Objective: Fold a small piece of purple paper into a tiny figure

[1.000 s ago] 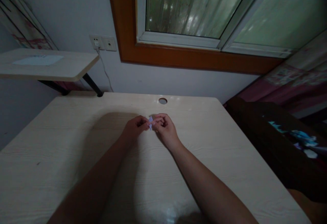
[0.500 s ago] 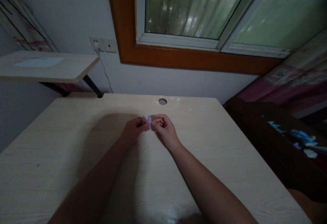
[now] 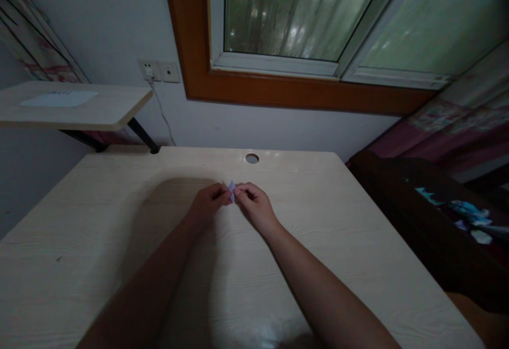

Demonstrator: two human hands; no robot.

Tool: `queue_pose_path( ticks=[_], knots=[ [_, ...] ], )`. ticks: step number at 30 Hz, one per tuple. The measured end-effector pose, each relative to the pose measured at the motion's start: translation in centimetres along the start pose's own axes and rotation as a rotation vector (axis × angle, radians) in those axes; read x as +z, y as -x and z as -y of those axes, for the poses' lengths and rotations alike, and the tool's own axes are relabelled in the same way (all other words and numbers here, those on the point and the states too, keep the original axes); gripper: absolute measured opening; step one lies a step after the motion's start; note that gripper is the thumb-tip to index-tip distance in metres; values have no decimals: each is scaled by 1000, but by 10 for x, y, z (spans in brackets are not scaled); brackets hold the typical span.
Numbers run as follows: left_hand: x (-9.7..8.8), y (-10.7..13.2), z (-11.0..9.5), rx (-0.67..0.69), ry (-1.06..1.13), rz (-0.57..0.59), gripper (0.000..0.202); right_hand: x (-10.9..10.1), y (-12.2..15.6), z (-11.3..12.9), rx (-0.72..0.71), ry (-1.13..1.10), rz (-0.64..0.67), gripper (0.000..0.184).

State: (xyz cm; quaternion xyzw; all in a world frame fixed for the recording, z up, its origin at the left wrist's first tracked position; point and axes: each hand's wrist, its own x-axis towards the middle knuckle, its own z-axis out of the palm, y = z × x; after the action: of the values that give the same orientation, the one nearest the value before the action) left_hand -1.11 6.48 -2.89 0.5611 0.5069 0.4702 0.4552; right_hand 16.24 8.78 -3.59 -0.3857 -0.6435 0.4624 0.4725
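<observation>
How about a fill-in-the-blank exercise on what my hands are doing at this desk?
The left hand and right hand pinch a small folded piece of ____ between their fingertips.
The round hole sits near the ____ edge of the desk.
The cable hangs from the wall socket, ____ of the window.
Missing: paper; far; left.

Bench [image 3: 99, 243]: open surface on either side of the left hand [image 3: 207, 204] and right hand [image 3: 254, 206].
Far edge: cable hole [image 3: 252, 158], with the wall [image 3: 278, 123] right behind.
Left: raised shelf [image 3: 99, 107], its bracket [image 3: 139, 134] at the corner.
Right: dark bed frame [image 3: 417, 221] just beside the bench.
</observation>
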Motion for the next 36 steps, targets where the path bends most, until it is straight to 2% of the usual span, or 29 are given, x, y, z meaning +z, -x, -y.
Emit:
queue_pose_path(
  ticks=[11, 21, 27, 36],
  knots=[
    [-3, 0, 1, 58, -104, -22, 20, 0, 0, -6, -5, -4, 9, 20],
    [-4, 1, -1, 66, -99, -9, 24, 0, 0, -5, 26, -35, 36, 24],
    [-3, 1, -2, 52, -105, -31, 23, 1, 0, -2, 28, -32, 27, 25],
    [-3, 0, -2, 118, -97, -93, 17, 1, 2, 2, 13, -10, 14, 22]
  ],
)
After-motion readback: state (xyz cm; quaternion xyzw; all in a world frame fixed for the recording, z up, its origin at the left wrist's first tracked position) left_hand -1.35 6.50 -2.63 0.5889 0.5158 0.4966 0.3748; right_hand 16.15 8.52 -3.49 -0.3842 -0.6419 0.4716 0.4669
